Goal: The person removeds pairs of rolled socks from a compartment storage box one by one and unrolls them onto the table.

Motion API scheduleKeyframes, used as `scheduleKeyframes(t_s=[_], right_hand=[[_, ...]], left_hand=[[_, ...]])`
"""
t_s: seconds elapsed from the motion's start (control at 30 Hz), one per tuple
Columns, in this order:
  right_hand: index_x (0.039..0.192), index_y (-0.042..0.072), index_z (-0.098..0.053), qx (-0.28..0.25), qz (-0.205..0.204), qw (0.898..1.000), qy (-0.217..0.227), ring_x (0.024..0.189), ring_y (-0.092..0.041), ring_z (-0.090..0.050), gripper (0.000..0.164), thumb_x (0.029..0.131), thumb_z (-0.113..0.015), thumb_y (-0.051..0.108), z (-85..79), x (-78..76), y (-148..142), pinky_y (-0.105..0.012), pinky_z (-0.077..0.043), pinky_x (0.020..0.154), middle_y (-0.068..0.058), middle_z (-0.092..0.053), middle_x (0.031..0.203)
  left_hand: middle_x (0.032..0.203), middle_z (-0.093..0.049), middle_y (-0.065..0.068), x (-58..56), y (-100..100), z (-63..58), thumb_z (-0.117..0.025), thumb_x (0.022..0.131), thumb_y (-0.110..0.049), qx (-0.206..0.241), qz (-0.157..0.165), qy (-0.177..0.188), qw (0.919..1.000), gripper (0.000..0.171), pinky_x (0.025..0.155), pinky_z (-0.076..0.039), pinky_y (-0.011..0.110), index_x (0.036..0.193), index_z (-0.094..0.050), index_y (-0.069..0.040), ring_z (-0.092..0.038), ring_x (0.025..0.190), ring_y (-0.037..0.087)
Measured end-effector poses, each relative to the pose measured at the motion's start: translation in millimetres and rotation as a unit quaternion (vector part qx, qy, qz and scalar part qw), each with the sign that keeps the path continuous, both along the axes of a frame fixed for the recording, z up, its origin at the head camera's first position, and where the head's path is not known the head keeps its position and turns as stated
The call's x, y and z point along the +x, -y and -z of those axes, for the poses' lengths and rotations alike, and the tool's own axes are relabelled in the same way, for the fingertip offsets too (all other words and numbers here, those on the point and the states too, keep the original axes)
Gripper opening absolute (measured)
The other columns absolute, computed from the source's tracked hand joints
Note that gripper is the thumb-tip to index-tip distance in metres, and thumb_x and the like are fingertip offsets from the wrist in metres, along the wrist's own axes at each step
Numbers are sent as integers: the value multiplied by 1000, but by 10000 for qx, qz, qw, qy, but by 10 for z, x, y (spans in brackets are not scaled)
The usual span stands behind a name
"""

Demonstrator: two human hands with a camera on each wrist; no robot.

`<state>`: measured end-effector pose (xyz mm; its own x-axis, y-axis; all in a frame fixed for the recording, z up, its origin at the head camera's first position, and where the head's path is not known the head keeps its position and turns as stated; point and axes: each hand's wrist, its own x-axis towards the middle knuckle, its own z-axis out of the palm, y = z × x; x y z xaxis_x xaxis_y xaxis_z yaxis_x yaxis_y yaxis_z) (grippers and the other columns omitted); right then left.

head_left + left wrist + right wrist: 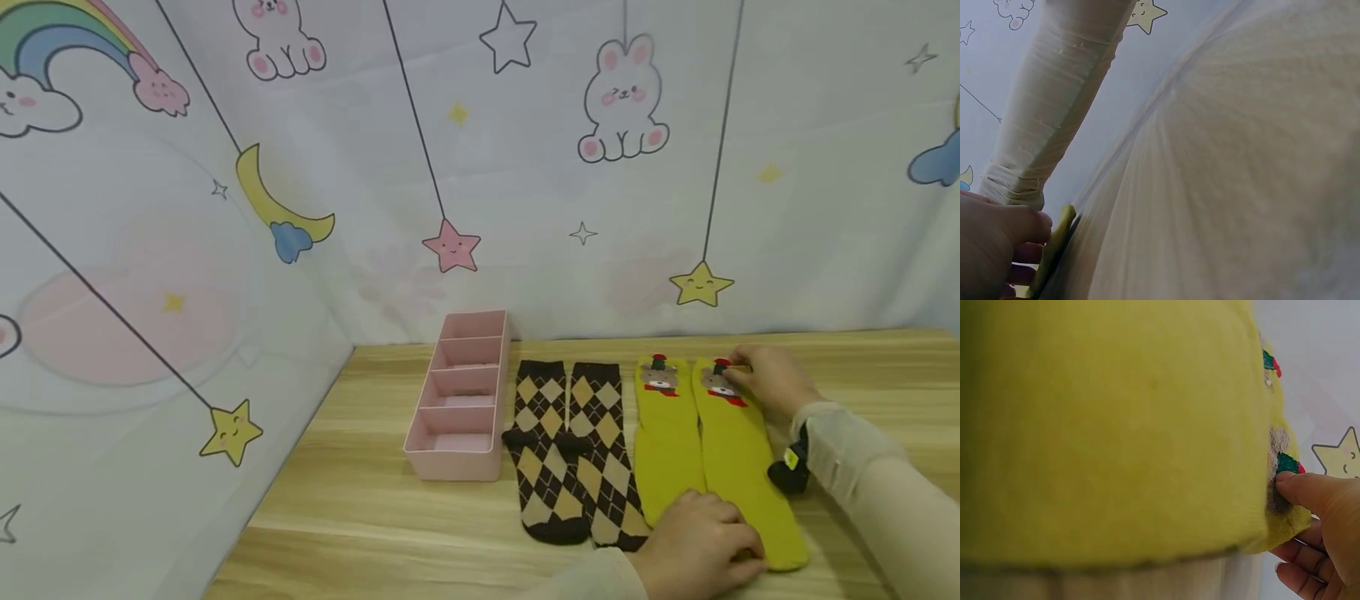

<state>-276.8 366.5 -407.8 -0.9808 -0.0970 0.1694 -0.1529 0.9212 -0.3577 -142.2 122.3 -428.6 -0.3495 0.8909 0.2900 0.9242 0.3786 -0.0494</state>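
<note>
A pair of yellow socks (pixel 669 450) with a bear face, green hat and red scarf near each cuff lies flat side by side on the table. At the cuff of the right-hand yellow sock (pixel 1291 528), my right hand (pixel 776 379) pinches the edge, thumb on top and fingers beneath. My left hand (pixel 697 546) rests on the lower part of the yellow socks with fingers loosely bent, covering the toe of the left-hand one. In the left wrist view only a strip of yellow sock (pixel 1057 244) shows beside that hand.
Left of the yellow pair lie two argyle socks (pixel 542 404) in black, tan and cream. A pink box (pixel 457 465) with several compartments stands further left. The wooden table (pixel 337 508) meets a white patterned cloth (pixel 525 292) behind and at the left.
</note>
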Motion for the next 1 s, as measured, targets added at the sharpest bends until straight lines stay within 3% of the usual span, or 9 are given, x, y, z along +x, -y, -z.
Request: scheduleKeyframes(t_s=[0.5,0.67,0.87,1.0], right_hand=[[103,-6,-63,-7,134,9996,233,84,-38,-62,28,89,-65,19,23,53,-47,-53,-49,74,-26,-67,98],[107,-6,-63,-64,133,9994,304,93,-44,-61,31,91,-63,21,9,31,-66,-55,-49,77,-28,-66,104],[107,-3,-64,-222,198,9990,342,94,-41,-60,30,93,-62,24,-31,37,-77,-55,-48,78,-27,-65,109],[114,-5,-61,-270,168,9991,275,95,-44,-59,37,93,-61,26,-36,73,-46,-56,-48,78,-30,-62,111]], left_hand=[[95,-61,-26,36,-17,3,-58,93,-47,-101,34,267,9996,15,72,-26,2,98,-69,-39,-48,87,-12],[99,-61,-24,33,-1,-26,-57,93,-48,-85,23,175,9998,16,75,-27,2,100,-69,-39,-49,90,-11],[103,-62,-22,8,14,-89,-58,92,-48,19,-66,-199,9998,19,83,-32,5,103,-69,-38,-51,95,-8],[106,-60,-21,-22,42,-126,-56,93,-50,-162,-208,-140,9996,22,86,-33,7,106,-68,-37,-50,99,-6]])
